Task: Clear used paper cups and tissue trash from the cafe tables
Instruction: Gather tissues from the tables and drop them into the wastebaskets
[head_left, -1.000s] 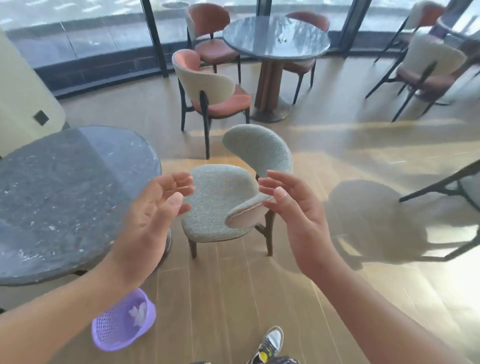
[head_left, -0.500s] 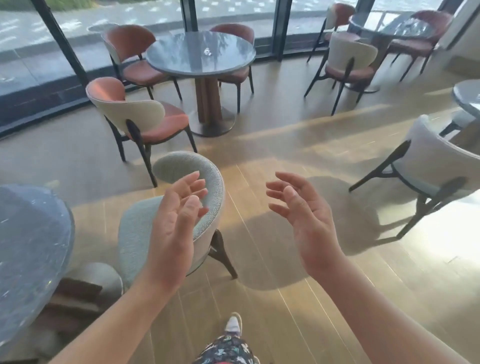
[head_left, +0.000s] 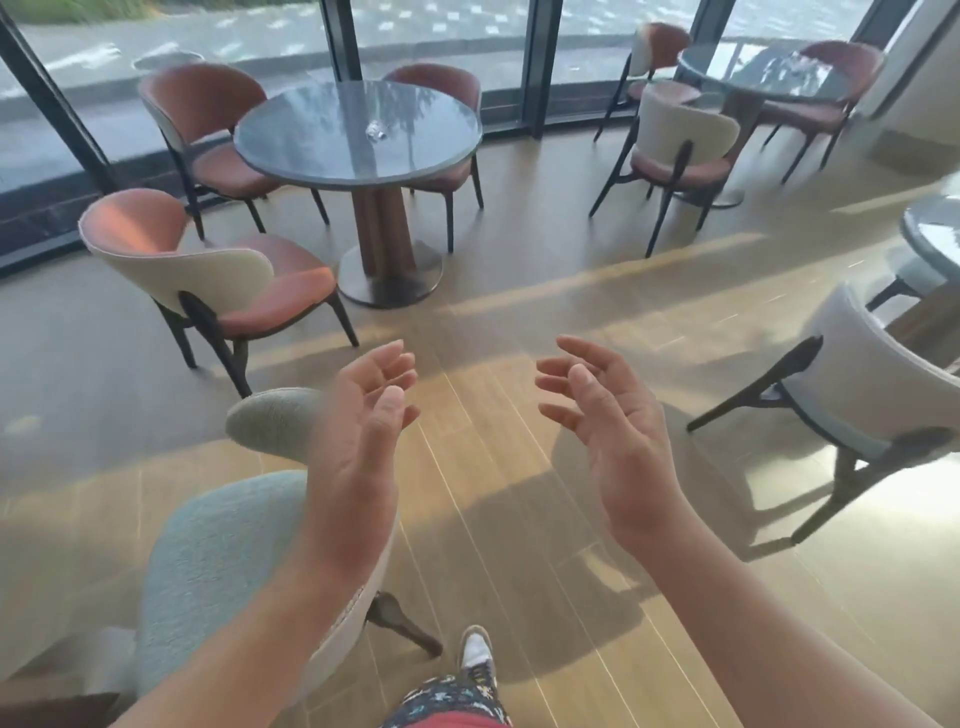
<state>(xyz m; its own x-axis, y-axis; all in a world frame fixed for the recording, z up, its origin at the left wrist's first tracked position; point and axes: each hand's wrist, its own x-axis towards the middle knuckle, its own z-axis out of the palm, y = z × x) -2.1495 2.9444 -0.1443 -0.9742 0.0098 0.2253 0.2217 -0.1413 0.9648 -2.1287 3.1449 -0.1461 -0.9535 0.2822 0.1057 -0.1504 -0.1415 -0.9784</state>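
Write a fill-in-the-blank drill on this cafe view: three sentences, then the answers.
1. The left hand and the right hand both hold ____.
2. The crumpled white scrap lies on a table whose top is ____ in shape.
3. The number of orange-seated chairs drawn up to that table is ____.

Missing words: nothing; round; three

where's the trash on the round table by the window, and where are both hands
crumpled trash (head_left: 375, 131): head view, middle of the small pale wad
left hand (head_left: 358, 452): head view, middle of the hand
right hand (head_left: 615, 436): head view, the palm
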